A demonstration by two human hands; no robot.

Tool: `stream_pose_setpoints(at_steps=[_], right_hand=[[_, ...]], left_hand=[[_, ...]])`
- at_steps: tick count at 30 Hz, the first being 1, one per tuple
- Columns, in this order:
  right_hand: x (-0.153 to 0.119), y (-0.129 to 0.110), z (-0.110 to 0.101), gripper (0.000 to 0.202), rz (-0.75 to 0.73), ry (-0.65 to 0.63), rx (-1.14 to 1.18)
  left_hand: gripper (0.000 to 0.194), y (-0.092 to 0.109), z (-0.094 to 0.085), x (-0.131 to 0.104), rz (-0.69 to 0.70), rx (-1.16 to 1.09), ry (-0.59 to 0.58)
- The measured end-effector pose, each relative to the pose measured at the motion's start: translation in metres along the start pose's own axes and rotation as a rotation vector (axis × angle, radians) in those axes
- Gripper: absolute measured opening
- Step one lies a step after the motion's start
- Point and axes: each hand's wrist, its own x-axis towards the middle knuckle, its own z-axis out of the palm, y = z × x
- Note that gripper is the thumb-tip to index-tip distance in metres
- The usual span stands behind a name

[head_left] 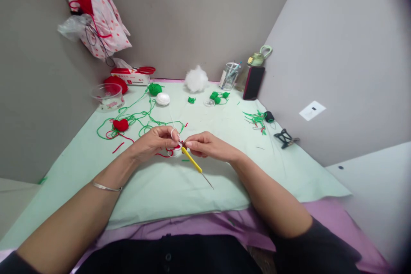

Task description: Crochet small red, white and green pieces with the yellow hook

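A small red and white crochet piece (pixel 175 149) is held up between my two hands above the table, partly hidden by the fingers. My left hand (pixel 157 140) pinches it, with white yarn looped round a finger. That yarn runs back to a white yarn ball (pixel 162 99). The fingertips of my right hand (pixel 207 145) are closed at the right edge of the piece; exactly what they grip is partly hidden. A crochet hook (pixel 192 160) with a yellow handle slants down to the right from the piece, beside my right fingertips, its thin metal end pointing towards me.
Green yarn (pixel 141 115) tangles over the left side, near a red yarn ball (pixel 120 125). Behind stand a clear tub (pixel 111 102), white stuffing (pixel 196 79), a pen cup (pixel 230 77) and a phone (pixel 254 83). Yarn scraps (pixel 257 117) and a black clip (pixel 284 138) lie right.
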Motion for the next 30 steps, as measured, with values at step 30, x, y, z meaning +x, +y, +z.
stream_pose_setpoints(at_steps=[30], right_hand=[[-0.005,0.008,0.004,0.055,-0.461,0.422,-0.675]], left_hand=[[0.022,0.015,0.021,-0.012,0.011,-0.311,0.156]])
